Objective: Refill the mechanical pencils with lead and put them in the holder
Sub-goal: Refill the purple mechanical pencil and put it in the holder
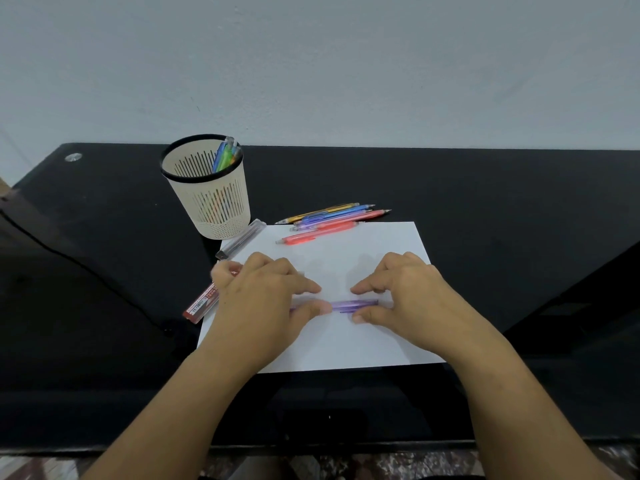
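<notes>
Evidently light, stiff and slick, the purple mechanical pencil (353,305) is pinched at either end by left hand (263,299) and right hand (405,296), best gripped mid-barrel

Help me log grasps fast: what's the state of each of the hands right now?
The left hand is closed, pinching the purple pencil.
The right hand is closed, pinching the same pencil's other end.

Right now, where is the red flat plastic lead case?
In the head view, the red flat plastic lead case lies on the black desk at the left edge of the white paper sheet, just left of the left hand.
</notes>
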{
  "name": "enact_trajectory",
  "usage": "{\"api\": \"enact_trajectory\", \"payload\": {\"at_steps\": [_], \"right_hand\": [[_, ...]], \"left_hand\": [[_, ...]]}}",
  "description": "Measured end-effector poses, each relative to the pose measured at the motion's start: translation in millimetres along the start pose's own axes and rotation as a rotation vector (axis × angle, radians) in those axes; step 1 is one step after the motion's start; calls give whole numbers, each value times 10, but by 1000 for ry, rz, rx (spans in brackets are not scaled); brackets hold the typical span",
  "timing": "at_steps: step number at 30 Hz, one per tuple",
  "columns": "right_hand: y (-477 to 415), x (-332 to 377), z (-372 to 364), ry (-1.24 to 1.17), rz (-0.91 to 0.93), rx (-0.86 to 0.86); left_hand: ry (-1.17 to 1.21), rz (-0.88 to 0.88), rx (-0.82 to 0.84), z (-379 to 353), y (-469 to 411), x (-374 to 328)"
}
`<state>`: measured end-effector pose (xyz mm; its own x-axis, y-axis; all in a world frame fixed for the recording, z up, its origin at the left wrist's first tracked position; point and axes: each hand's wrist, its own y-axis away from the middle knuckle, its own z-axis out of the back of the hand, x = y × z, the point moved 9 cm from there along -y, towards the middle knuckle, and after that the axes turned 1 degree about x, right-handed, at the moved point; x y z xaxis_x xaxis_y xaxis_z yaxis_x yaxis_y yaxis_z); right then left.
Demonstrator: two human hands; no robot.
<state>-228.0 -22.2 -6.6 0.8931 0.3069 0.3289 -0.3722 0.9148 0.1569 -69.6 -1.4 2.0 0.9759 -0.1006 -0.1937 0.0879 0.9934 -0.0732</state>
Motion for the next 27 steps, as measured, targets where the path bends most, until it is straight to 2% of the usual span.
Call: {"api": "enact_trajectory", "payload": {"at_steps": [5, 10, 17, 22, 27], "right_hand": [[40, -8, 104, -89, 14, -112], [17, -1, 156, -52, 12, -187], [2, 11, 118, -39, 37, -223], [-23, 32, 142, -49, 40, -250], [-52, -9, 125, -41, 22, -246]], "left_hand": [[-88, 199, -190, 254, 8, 462], [-118, 400, -143, 243, 2, 820], [-113, 404, -202, 200, -60, 903], [-97, 397, -327, 259, -168, 916], [-121, 453, -252, 194, -255, 977]]}}
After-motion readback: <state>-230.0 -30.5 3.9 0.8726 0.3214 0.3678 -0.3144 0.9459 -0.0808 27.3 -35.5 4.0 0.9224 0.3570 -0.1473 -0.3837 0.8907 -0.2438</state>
